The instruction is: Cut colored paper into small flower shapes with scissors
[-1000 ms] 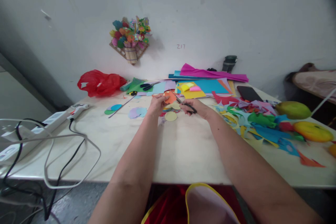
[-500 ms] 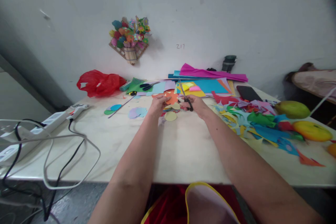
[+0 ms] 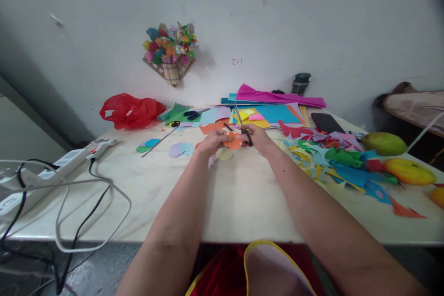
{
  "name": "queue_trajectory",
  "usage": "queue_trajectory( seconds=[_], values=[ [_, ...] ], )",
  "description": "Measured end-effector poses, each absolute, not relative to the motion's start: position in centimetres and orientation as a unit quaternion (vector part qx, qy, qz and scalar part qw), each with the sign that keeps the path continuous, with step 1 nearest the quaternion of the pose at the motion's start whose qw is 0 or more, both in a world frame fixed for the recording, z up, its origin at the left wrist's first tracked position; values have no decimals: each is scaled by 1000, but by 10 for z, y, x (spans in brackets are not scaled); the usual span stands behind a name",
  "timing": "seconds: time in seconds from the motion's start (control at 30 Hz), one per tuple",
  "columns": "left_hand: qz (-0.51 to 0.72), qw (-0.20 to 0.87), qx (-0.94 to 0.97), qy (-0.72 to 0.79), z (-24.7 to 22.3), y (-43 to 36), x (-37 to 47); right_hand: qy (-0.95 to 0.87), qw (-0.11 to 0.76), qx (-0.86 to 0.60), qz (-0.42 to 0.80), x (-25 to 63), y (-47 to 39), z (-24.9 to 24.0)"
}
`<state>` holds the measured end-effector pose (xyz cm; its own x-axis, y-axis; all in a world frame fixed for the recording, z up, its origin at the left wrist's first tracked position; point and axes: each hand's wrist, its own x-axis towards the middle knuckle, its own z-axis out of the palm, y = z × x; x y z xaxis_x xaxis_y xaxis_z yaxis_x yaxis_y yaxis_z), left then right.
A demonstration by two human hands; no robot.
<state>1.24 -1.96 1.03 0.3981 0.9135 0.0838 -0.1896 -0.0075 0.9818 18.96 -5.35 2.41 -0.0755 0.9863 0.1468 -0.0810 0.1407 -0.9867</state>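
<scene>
Orange paper (image 3: pixel 233 143), flat and curve-edged, is being held over the pale table (image 3: pixel 243 199), the left hand (image 3: pixel 211 140) pinching it, the right hand (image 3: pixel 258 138) curling closed around black-handled metal scissors (image 3: pixel 248 137).

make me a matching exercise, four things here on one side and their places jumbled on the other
1. orange paper cutout
2. raised scissors
3. red plastic bag
4. flower bouquet

A. on the wall
B. in the right hand
C. at the table's back left
D. held by the left hand

Pairs: 1-D, 2-B, 3-C, 4-A
</scene>
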Motion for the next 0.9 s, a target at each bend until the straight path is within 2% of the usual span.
queue_trajectory(
  seconds=[0.2,0.7,0.9],
  values=[
    [409,620,586,324,8,-19,12,-561,519,-421,488,188,-56,26],
    [518,633,486,308,8,-18,18,-491,585,-402,505,175,-51,17],
    [554,618,471,298,9,-16,16,-518,537,-416,520,177,-56,20]
  ],
)
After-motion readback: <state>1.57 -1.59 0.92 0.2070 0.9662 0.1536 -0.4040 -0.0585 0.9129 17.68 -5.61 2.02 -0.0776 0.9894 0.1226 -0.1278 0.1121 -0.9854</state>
